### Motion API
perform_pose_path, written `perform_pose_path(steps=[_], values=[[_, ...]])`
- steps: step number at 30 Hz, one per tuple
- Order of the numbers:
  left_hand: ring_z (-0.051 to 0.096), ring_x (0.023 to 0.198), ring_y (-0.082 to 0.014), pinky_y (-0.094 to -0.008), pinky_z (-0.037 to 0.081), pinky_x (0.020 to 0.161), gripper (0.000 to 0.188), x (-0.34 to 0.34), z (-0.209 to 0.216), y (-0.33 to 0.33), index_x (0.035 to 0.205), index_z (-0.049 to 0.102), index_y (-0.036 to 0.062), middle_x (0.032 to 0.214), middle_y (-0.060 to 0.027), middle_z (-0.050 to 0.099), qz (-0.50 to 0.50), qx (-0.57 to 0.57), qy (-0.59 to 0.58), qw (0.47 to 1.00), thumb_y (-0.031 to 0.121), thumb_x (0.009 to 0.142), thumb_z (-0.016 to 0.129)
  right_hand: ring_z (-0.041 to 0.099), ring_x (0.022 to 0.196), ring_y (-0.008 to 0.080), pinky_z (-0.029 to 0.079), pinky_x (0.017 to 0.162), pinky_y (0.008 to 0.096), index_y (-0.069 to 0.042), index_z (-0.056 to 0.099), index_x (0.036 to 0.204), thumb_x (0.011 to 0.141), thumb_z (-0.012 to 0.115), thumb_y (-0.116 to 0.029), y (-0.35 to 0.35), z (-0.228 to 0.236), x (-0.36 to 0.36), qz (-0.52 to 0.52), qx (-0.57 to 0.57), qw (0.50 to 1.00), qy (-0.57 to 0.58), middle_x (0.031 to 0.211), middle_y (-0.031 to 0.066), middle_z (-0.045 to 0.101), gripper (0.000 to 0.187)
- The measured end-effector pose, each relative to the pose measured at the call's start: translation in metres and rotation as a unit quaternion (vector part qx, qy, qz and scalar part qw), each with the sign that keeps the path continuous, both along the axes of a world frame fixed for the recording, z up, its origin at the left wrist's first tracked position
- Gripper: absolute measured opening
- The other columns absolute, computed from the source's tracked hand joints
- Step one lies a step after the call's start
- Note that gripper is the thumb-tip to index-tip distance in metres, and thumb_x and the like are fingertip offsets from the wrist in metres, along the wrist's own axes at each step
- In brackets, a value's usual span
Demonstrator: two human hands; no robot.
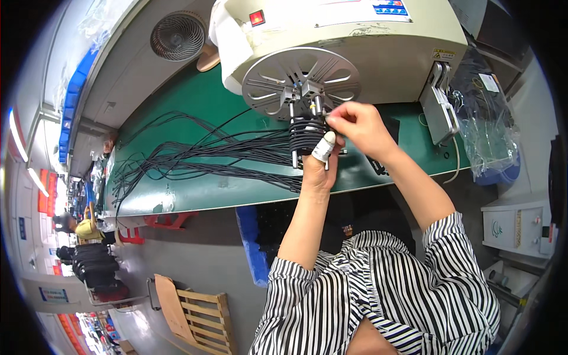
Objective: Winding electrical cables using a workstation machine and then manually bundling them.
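We saw the long green-topped workbench (195,195) run across the view, its surface smooth and matt. On it stood the big cream-coloured metal winding machine (378,53), boxy with rounded corners, carrying a small red square switch (257,18) on top. On its front face sat the flat, round, slotted silver metal disc (300,80), from which thin steel pins (294,155) projected toward us. Around those pins lay the tight coil of black rubbery cable (306,131), wound in several glossy turns. From the coil, the loose black cable strands (189,157) trailed left over the bench in long, tangled curves.

At the bench's right end hung a crinkled clear plastic bag (488,127); what it held we could not make out. Farther left a round grey grille fan (177,36) stood behind the bench.

Our left hand (318,168) was raised beneath the coil, fingers closed against its underside, the thumb wrapped in white tape. Our right hand (358,125) pinched narrowly at the coil's right side near the pins, fingertips pressed together on the cable. Both forearms rose from black-and-white striped sleeves (378,290).
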State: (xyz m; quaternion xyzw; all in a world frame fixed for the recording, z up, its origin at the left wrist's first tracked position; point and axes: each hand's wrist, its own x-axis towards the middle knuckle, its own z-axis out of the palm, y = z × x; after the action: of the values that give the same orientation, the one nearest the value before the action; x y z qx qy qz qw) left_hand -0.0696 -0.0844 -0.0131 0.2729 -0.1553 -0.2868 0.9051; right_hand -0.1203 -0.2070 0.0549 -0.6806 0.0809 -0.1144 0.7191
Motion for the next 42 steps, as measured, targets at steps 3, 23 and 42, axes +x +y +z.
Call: perform_pose_path(steps=[3, 23, 42], values=[[0.058, 0.105, -0.0184, -0.0338, 0.045, 0.095, 0.032, -0.001, -0.004, 0.006, 0.115, 0.058, 0.0042, 0.111, -0.0069, 0.062, -0.063, -0.049, 0.031, 0.996, 0.018, 0.086, 0.065, 0.06, 0.066, 0.0225, 0.049, 0.058, 0.0321, 0.002, 0.062, 0.083, 0.076, 0.065, -0.003, 0.023, -0.014, -0.02, -0.124, -0.3, 0.924, -0.202, 0.075, 0.0097, 0.058, 0.009], [0.059, 0.088, -0.0162, -0.028, 0.051, 0.071, 0.041, -0.117, 0.023, 0.096, 0.118, 0.047, 0.0104, 0.102, -0.0088, 0.056, -0.132, 0.311, -0.415, 0.845, 0.015, 0.081, 0.064, 0.045, 0.047, 0.0181, 0.035, 0.038, 0.0283, -0.002, 0.055, 0.075, 0.069, 0.073, -0.052, 0.053, 0.008, -0.076, 0.243, -0.363, 0.814, -0.384, 0.066, 0.006, 0.042, 0.054], [0.057, 0.077, -0.0126, -0.0235, 0.048, 0.059, 0.049, -0.155, 0.04, 0.059, 0.118, 0.044, 0.0095, 0.099, -0.0078, 0.054, -0.079, 0.24, -0.312, 0.916, 0.011, 0.076, 0.069, 0.043, 0.038, 0.0144, 0.034, 0.033, 0.0278, -0.007, 0.04, 0.056, 0.066, 0.064, -0.013, 0.063, 0.021, -0.104, 0.266, -0.205, 0.732, -0.593, 0.057, 0.0025, 0.039, 0.027]])
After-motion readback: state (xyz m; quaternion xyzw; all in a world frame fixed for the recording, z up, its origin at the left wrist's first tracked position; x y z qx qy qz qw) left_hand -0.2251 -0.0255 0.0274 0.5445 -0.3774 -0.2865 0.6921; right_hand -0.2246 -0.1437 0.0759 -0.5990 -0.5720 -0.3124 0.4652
